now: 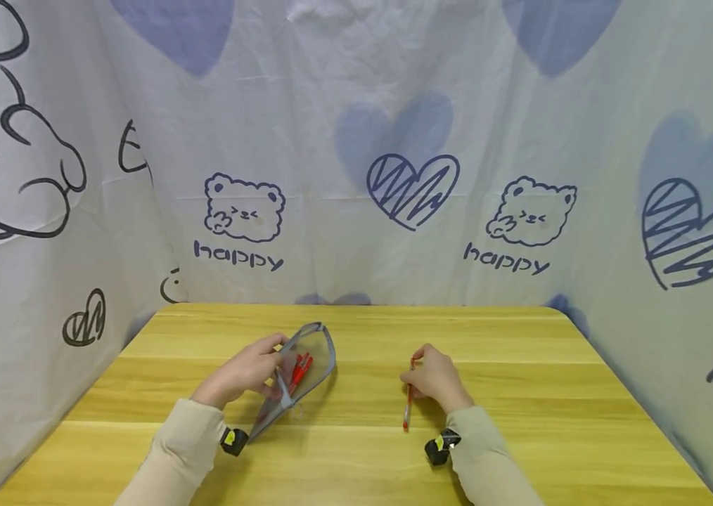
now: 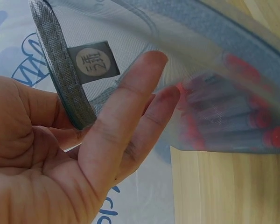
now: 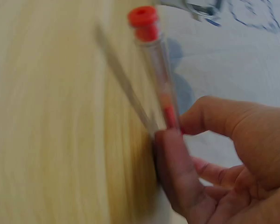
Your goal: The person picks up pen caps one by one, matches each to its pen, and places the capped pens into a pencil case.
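Note:
My left hand [image 1: 244, 372] grips the edge of a grey mesh zip pouch [image 1: 270, 413], which stands tilted with its mouth spread. In the left wrist view, two fingers stretch along the mesh beside a small label [image 2: 94, 63] with printed characters. Several red-ended pens [image 1: 299, 372] lie inside the pouch, showing through the mesh. To the right, my right hand [image 1: 439, 381] pinches a clear-barrelled pen [image 3: 161, 70] with red ends between thumb and fingers. The pen points toward the near table edge, close over the wood.
A yellow wood-grain table [image 1: 356, 464] spreads beneath both hands. White cloth [image 1: 325, 140] printed with hearts, bears and lettering hangs behind it and along both sides. Each wrist carries a small black camera, such as the left one [image 1: 233, 441].

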Demonstrator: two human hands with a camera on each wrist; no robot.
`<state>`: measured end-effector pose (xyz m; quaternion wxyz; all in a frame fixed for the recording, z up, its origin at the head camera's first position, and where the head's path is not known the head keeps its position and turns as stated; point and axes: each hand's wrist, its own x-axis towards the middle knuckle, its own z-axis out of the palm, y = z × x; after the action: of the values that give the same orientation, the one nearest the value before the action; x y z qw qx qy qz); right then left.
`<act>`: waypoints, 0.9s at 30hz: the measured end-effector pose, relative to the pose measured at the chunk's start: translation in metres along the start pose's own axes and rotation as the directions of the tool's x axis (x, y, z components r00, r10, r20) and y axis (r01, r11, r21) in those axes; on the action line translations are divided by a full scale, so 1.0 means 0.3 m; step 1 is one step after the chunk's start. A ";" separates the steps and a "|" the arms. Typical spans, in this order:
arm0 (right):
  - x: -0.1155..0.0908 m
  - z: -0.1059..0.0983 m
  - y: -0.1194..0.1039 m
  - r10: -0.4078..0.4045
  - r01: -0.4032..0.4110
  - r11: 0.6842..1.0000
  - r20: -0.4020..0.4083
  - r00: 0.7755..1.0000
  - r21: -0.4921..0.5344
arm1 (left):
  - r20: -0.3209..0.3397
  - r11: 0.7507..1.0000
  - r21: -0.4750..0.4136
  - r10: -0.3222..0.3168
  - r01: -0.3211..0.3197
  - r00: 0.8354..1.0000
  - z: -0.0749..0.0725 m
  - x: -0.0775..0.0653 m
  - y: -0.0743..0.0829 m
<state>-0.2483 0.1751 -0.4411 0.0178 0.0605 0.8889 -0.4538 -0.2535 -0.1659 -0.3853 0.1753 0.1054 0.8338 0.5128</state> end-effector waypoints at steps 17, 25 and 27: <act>0.032 0.007 -0.008 -0.022 -0.077 0.845 0.178 0.984 0.529 | -0.009 1.000 -0.001 -0.004 0.004 1.000 -0.006 -0.003 -0.003; 0.023 0.027 -0.047 -0.036 -0.065 0.816 0.162 0.986 0.574 | -0.004 0.999 0.019 0.033 -0.032 0.999 -0.010 -0.009 -0.001; 0.022 0.034 -0.056 -0.046 -0.056 0.812 0.160 0.986 0.581 | -0.005 1.000 0.017 0.026 -0.026 1.000 -0.010 -0.014 0.002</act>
<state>-0.2572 0.1577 -0.4342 0.0736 0.0276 0.7019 -0.7080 -0.2509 -0.1694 -0.3827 0.1654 0.1165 0.8371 0.5083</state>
